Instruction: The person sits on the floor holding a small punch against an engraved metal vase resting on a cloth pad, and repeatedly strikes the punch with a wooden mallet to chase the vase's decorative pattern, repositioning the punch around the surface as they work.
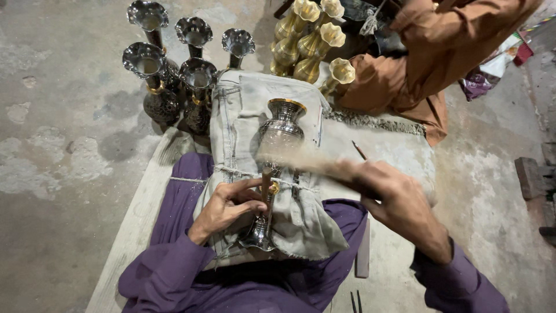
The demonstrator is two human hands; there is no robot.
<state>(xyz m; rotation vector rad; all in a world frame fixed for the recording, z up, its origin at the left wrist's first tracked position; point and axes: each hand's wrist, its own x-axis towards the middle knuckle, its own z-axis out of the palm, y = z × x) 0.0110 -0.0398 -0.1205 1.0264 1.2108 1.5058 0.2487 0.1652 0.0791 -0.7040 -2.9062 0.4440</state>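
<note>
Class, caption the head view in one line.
Left hand steadies a chisel on a silver vase; right hand swings, blurred.

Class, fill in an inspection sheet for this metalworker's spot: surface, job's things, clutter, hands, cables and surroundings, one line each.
Surface: grey cloth pad tied with cord over a wooden board.
Job's things: silver vase lying on the pad; thin tool set against its neck.
Clutter: dark vases and brass vases beyond the pad; small rod on the slab.
Hands: left hand grips the tool; right hand swings a blurred striker.
Cables: nothing seen.
Surroundings: concrete floor; a person in an orange garment nearby.
</note>
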